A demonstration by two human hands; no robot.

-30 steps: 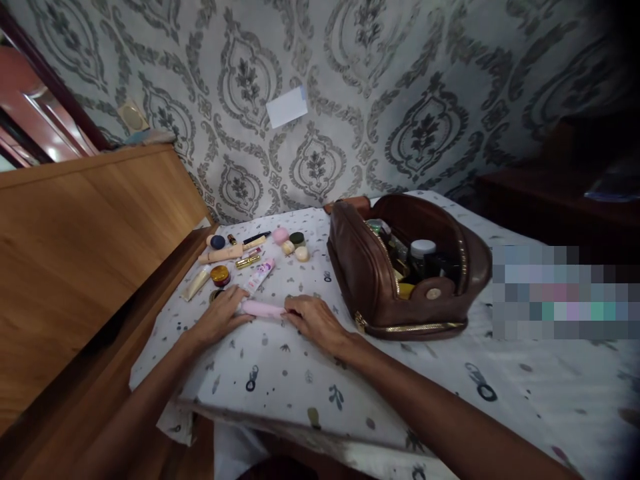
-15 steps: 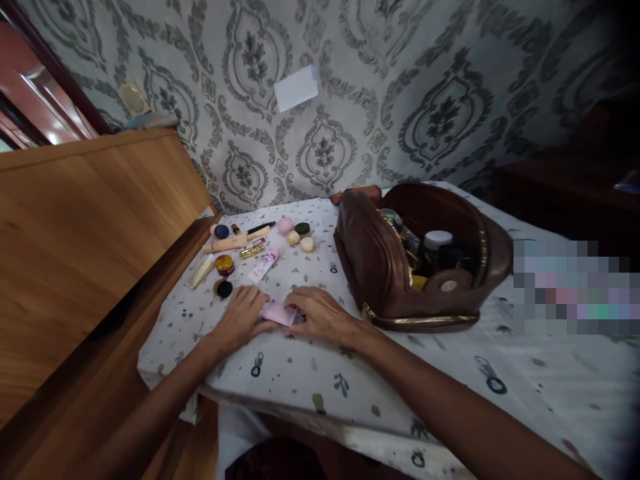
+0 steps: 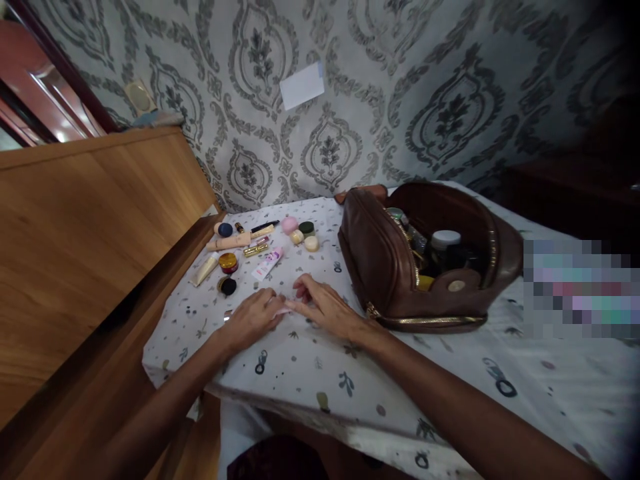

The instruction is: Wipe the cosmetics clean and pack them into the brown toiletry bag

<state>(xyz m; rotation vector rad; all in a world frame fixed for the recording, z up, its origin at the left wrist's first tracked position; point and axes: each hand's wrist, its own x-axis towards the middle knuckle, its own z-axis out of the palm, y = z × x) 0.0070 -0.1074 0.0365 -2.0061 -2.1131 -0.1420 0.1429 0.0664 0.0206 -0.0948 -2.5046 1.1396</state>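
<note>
My left hand [image 3: 256, 316] is closed over a pink tube [image 3: 285, 310] lying on the table, covering most of it. A shiny silver end [image 3: 228, 315] pokes out on the left side of that hand. My right hand [image 3: 324, 308] is open, its fingers apart and its thumb at the tube's right end. Just beyond the hands lie a white and pink printed tube [image 3: 269, 263], a black-lidded jar [image 3: 227, 287], an amber jar [image 3: 229, 263] and a cream tube [image 3: 205, 270].
A brown leather bag [image 3: 380, 260], unzipped and full of jars and bottles, stands to the right. Farther back are a peach tube [image 3: 229, 241], gold tubes [image 3: 256, 249], a pink round item [image 3: 289, 225] and small pots [image 3: 311, 243]. A wooden panel [image 3: 100, 220] borders the table's left.
My left hand has slid over the pink tube, hiding most of it. My right hand has loosened, its fingers lifting and spreading. The view has shifted slightly.
</note>
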